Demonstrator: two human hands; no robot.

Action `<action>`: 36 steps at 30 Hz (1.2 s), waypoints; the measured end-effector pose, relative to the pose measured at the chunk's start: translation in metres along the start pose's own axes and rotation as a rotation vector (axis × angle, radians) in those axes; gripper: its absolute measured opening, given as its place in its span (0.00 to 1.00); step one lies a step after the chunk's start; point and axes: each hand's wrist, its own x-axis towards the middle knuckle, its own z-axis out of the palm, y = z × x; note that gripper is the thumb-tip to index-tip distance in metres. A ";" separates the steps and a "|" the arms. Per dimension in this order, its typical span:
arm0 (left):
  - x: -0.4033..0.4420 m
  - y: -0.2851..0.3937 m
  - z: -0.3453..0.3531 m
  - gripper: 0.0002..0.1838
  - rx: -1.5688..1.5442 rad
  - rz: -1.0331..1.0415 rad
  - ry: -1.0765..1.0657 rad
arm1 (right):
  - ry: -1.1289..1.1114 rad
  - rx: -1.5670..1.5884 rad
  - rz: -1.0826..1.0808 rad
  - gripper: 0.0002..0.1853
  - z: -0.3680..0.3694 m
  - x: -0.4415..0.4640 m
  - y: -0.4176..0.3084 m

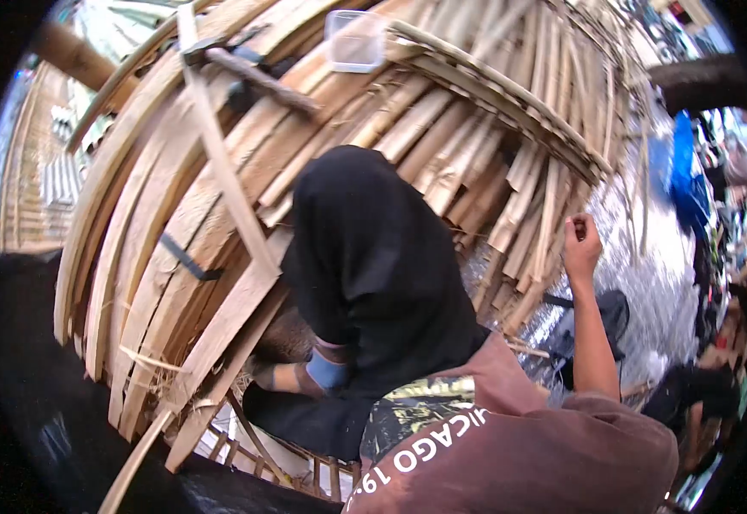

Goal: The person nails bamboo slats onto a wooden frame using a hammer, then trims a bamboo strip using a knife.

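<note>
My right hand is raised at the right, its fingers curled closed; whatever they may hold is too small to make out. It is beside a pile of split bamboo-like strips and above a shiny silver sheet. My left hand is not in view. My black-clothed knee fills the middle and hides part of the wood. Left of it, a long flat wooden strip lies across several curved planks. A hammer with a wooden handle rests on the planks.
A clear plastic box stands at the top. A dark metal piece lies on the planks. A tied slat bundle crosses the pile. At the right are a dark bag, a blue bundle and another person.
</note>
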 end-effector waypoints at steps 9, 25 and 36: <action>0.002 -0.044 -0.027 0.25 0.188 -0.130 0.010 | -0.466 0.416 -0.732 0.11 0.121 0.041 -0.266; 0.000 -0.064 -0.052 0.28 0.228 -0.278 0.030 | -0.430 -0.596 -1.413 0.07 0.272 0.031 -0.472; -0.008 -0.045 -0.035 0.28 -0.114 -0.302 0.004 | -0.498 -0.424 -1.317 0.25 0.192 0.102 -0.517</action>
